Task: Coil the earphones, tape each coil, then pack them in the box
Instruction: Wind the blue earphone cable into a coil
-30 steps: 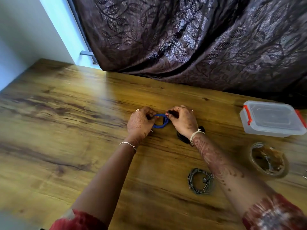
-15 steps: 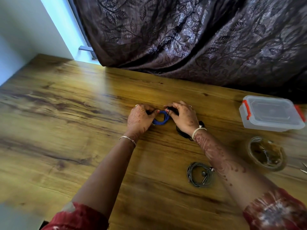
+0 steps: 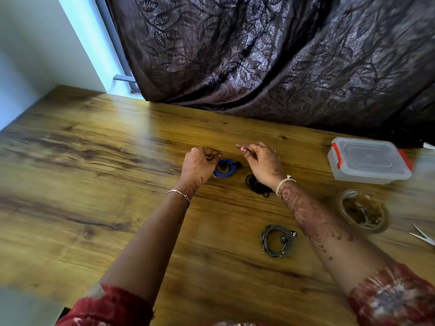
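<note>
Blue coil (image 3: 227,169), black coil (image 3: 254,186), grey coil (image 3: 277,241) lie flat; box (image 3: 367,162) closed.

Curtain (image 3: 259,55): is hung behind the table (image 3: 94,184).
First coil (image 3: 227,168): is laid between left hand (image 3: 199,164) and right hand (image 3: 263,162).
Second coil (image 3: 255,185): is half hidden under the right wrist.
Third coil (image 3: 277,241): is laid nearer.
Box (image 3: 369,161): is set right, behind the tape roll (image 3: 363,211).

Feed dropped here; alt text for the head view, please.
Two hands work over a wooden table: the left hand curls at the edge of a blue earphone coil, the right hand hovers open beside it. A black coil and a grey coil lie nearby; a closed plastic box, tape roll and scissors sit to the right.
</note>
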